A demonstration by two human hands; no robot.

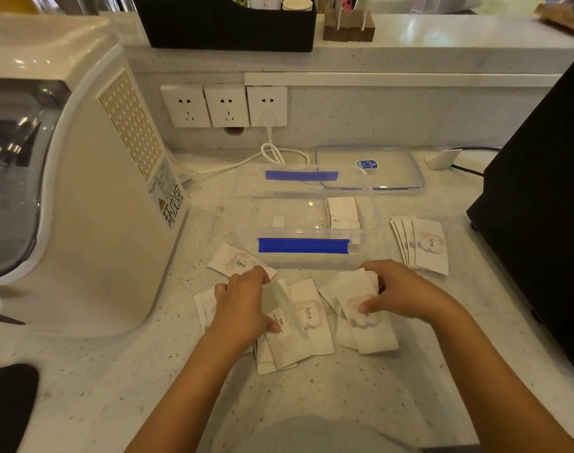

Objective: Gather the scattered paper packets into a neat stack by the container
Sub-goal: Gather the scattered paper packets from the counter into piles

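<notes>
The head camera looks down on a pale speckled stone counter (360,387) with a clear plastic container (305,220) near its middle; blue strips mark the container's long sides, and its lid (370,168) lies behind it toward the back wall. A few packets stand inside the container at its right end.

The paper packets are thin, flat, white rectangles printed with a faint pink blot and the word "love". They lie in loose groups along the container's near side. The left hand (243,305) pinches a fanned bunch of packets (298,325) between thumb and fingers, their long axes running roughly away from the person. One single packet (236,261) lies just beyond that hand, angled, touching the container's near left corner. The right hand (396,289) grips another small bunch (360,315), thumb pressed on top. A tidier fanned stack (422,246) rests just beside the container's right end, nearer the right hand.

The next move likely turns on bringing the two held bunches together, since they lie side by side with long axes nearly parallel.
</notes>
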